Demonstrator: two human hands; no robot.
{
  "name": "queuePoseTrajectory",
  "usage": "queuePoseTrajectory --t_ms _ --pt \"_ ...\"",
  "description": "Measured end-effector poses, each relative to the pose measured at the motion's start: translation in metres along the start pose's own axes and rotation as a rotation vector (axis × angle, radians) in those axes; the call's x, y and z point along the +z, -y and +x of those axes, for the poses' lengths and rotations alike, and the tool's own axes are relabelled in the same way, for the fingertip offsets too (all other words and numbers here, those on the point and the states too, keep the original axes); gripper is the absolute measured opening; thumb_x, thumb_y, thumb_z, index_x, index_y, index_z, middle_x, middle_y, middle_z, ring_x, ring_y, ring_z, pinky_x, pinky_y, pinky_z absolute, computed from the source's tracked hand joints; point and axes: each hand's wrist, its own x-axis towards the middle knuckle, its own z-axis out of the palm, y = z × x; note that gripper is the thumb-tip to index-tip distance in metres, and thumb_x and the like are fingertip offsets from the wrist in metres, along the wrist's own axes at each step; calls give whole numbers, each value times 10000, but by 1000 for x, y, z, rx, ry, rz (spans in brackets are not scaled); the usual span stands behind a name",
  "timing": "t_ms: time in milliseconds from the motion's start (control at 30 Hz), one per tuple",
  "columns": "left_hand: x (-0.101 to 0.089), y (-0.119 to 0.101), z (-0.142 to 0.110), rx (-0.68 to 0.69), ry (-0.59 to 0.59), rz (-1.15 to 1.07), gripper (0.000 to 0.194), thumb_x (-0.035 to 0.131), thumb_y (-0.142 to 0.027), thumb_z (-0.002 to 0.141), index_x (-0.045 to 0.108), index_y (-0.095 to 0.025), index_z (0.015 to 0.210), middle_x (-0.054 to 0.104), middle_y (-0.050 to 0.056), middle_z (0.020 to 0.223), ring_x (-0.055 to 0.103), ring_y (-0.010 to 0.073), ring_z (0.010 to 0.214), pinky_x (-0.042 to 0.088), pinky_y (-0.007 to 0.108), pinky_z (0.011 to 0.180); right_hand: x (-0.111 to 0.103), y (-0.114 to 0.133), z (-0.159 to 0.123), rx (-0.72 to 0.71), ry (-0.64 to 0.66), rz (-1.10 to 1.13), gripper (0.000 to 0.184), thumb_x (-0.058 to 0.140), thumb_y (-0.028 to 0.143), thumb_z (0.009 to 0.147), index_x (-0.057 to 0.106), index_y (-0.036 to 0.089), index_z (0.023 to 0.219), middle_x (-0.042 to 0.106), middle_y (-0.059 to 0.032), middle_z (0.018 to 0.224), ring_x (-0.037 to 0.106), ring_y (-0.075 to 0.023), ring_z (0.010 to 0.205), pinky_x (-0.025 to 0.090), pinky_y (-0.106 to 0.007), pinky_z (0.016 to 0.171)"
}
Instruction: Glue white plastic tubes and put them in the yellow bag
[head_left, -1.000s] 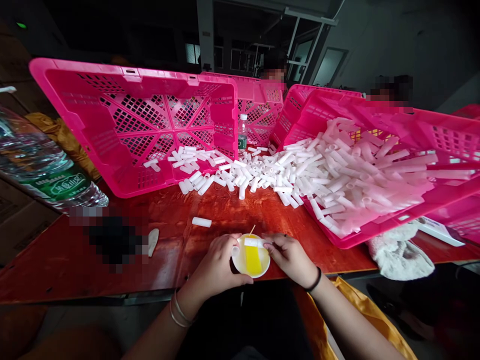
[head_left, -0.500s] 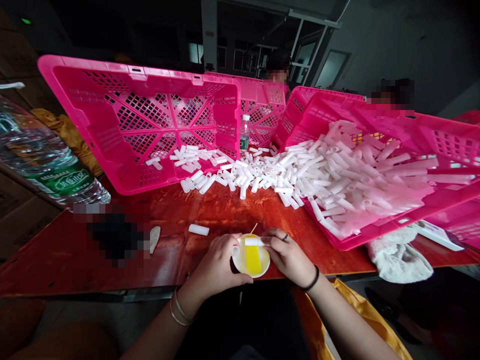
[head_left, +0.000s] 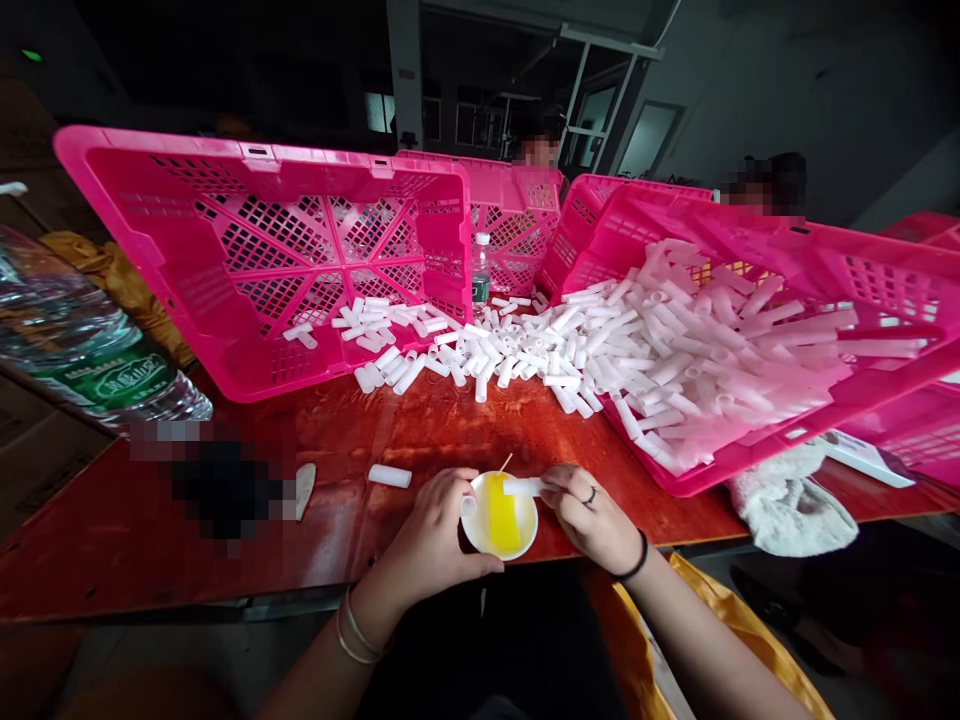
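My left hand point(head_left: 439, 530) is closed around a small white bowl point(head_left: 529, 535) near the table's front edge, and a short white tube point(head_left: 468, 506) shows end-on between its fingers and the bowl. Inside the bowl lies a flat yellow strip point(head_left: 504, 520), with a thin stick point(head_left: 506, 463) poking up at the far rim. My right hand point(head_left: 596, 515) pinches another white tube point(head_left: 523, 487) by its right end. That tube lies level over the bowl, its left end above the yellow strip; whether it touches is unclear. A single tube point(head_left: 390, 476) rests on the red table left of my hands.
A pink crate point(head_left: 210, 330) stands tipped on its side at the back left. Many white tubes point(head_left: 675, 350) spill from another pink crate point(head_left: 817, 430) at right. A large water bottle point(head_left: 112, 370), a small bottle point(head_left: 481, 270) and a pale cloth point(head_left: 795, 505) are around. Two people sit beyond.
My right hand has shifted a little to the right, and more of its tube now shows over the bowl. My left hand keeps hold of the bowl. The view has moved slightly.
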Motion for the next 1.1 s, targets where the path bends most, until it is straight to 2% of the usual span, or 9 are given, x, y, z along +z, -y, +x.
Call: queuePoseTrajectory --t_ms 100,200,400,533,633,767,867,967,1100 --pt "-7 -7 -3 21 -41 -7 495 731 -381 724 451 -183 1081 380 180 1391 363 341 1320 369 497 1067 -11 8 -2 122 -95 79 176 500 106 897 590 223 993 622 -97 1028 614 -232 966 544 -416 814" --pt "-14 -21 -5 8 -24 -37 197 396 -239 940 435 -203 1130 542 120 1203 543 227 1145 472 379 967 -20 32 4 345 -231 297 156 538 193 901 555 236 1049 626 -93 1006 623 -217 936 554 -363 773" --pt "-25 -45 -3 160 -50 128 269 462 -204 914 512 -228 1177 622 85 1112 587 241 1033 502 371 907 -31 72 22 530 -178 605 160 562 309 900 609 217 1022 660 -59 871 630 -163 739 544 -261 637" --pt "-32 -54 -5 252 -80 371 292 454 -172 906 558 -222 1174 651 83 1053 588 267 971 485 433 897 -42 79 27 514 -90 562 133 573 268 888 636 200 983 667 -51 843 629 -154 720 531 -259 655" --pt "-34 -66 -9 194 -25 388 266 455 -191 897 585 -216 1128 648 93 989 582 277 923 480 419 825 -50 84 31 477 -18 480 123 565 242 889 641 194 971 667 -55 840 625 -157 724 514 -263 657" --pt "-31 -83 -12 -95 212 -167 165 496 -320 886 609 -202 913 590 40 794 529 176 702 424 271 613 -58 85 40 321 52 460 156 495 282 932 618 188 909 654 -51 803 617 -150 721 504 -262 677" --pt "-26 -89 -13 -499 617 -973 334 516 -488 850 586 -162 874 404 -45 572 266 70 428 199 180 403 -61 82 49 134 105 405 329 368 341 981 579 198 772 599 -25 666 574 -142 643 478 -268 651" --pt "-20 -92 -15 -772 927 -1552 345 624 -471 769 568 -143 858 301 -85 518 100 48 393 61 165 375 -58 84 57 27 84 343 435 292 359 994 503 207 645 519 0 557 504 -132 550 438 -271 599" --pt "-11 -107 -20 -862 836 -1625 325 640 -458 764 565 -151 841 293 -93 512 73 42 392 71 149 363 -54 97 63 180 99 369 423 315 325 981 428 213 589 437 33 519 408 -103 461 367 -239 495"
